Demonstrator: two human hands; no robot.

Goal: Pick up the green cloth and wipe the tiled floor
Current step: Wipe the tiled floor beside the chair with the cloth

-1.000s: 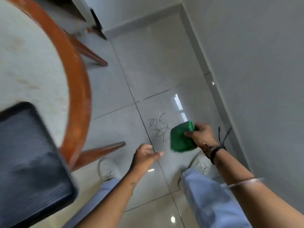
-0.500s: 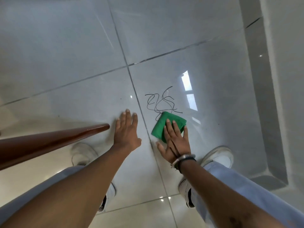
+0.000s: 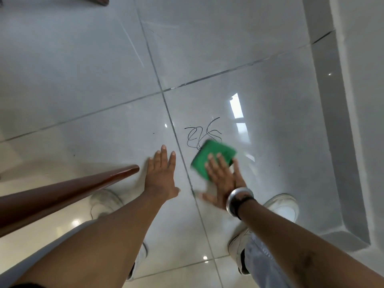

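Note:
A folded green cloth (image 3: 214, 155) lies flat on the glossy grey tiled floor (image 3: 207, 59), its far corner covering the near edge of a black scribble (image 3: 199, 135). My right hand (image 3: 223, 179) presses down on the cloth with flat, spread fingers; the cloth looks motion-blurred. My left hand (image 3: 161, 175) rests palm down on the neighbouring tile, left of the grout line, fingers apart and holding nothing.
A brown wooden table leg (image 3: 68, 194) slants in from the left and ends beside my left hand. My white shoes (image 3: 278, 208) stand on the floor below the hands. A grey skirting and wall (image 3: 342, 121) run along the right side.
I have gone from standing with the cloth held in the air to crouching with both palms on the floor. The cloth under my right hand has slid slightly right over the scribble's edge.

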